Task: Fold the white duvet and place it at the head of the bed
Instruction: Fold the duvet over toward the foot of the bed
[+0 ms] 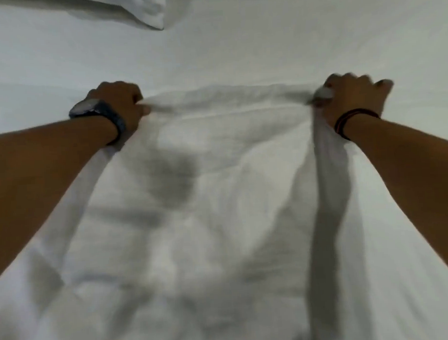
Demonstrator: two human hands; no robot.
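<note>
The white duvet [206, 196] spreads from the bottom of the view up to a far edge stretched between my two hands. My left hand [120, 102], with a dark watch on its wrist, is clenched on the left end of that edge. My right hand [353, 94], wearing a dark band at the wrist, is clenched on the right end, where the fabric bunches into a hanging fold. Both arms reach forward over the duvet. The picture is blurred.
The white bed sheet [263, 39] lies flat beyond the duvet's edge and to both sides. A white pillow [123, 9] lies at the top left, partly cut off by the frame.
</note>
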